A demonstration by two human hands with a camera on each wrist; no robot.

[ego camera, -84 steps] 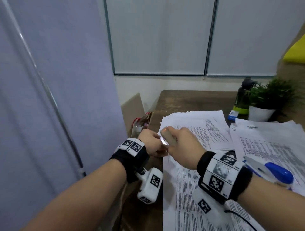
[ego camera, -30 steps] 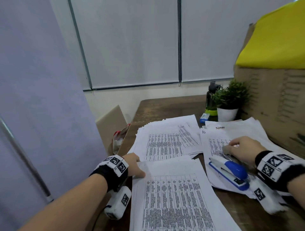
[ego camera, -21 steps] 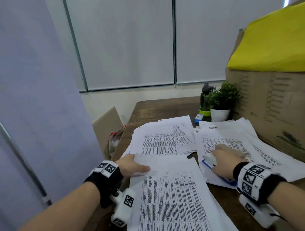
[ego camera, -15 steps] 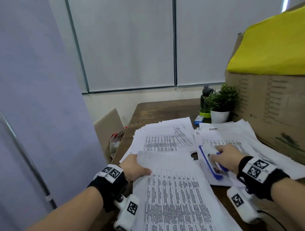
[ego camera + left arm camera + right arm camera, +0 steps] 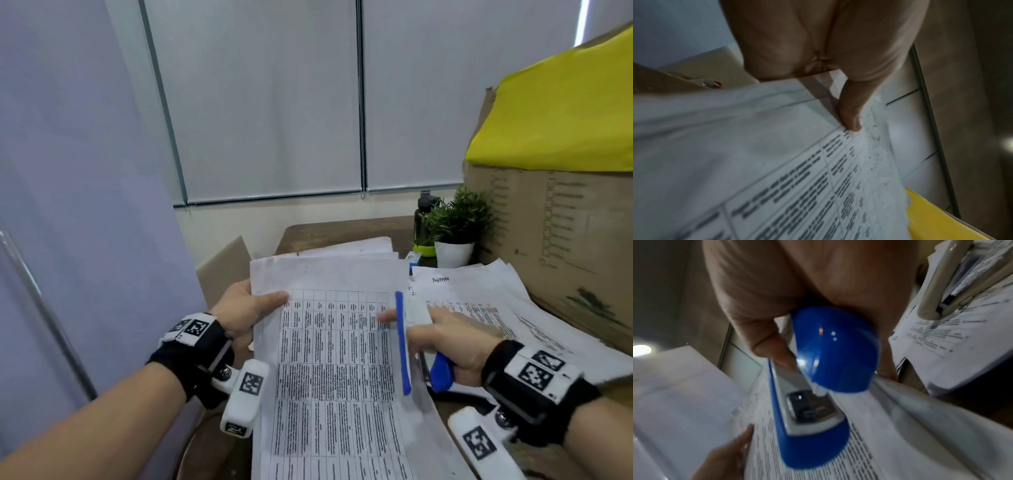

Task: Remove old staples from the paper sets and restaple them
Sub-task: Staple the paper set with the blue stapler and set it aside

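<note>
Now the paper set [image 5: 337, 359] is lifted up off the table, where half a second ago it lay flat. Its top edge is raised toward the window blinds [image 5: 274, 102]. The left hand [image 5: 245, 313] holds the top left corner, thumb on the front and fingers behind the sheets. The right hand [image 5: 445, 342] has its fingers curled tight round the blue and white stapler [image 5: 412, 339], which stands on its side against the right edge of the paper set. Behind it, more paper piles [image 5: 479, 305] lie on the brown table [image 5: 329, 231]. A small white pot [image 5: 452, 254] holds a green plant [image 5: 457, 219]. A big cardboard box [image 5: 561, 233] has something yellow [image 5: 565, 113] on top
</note>
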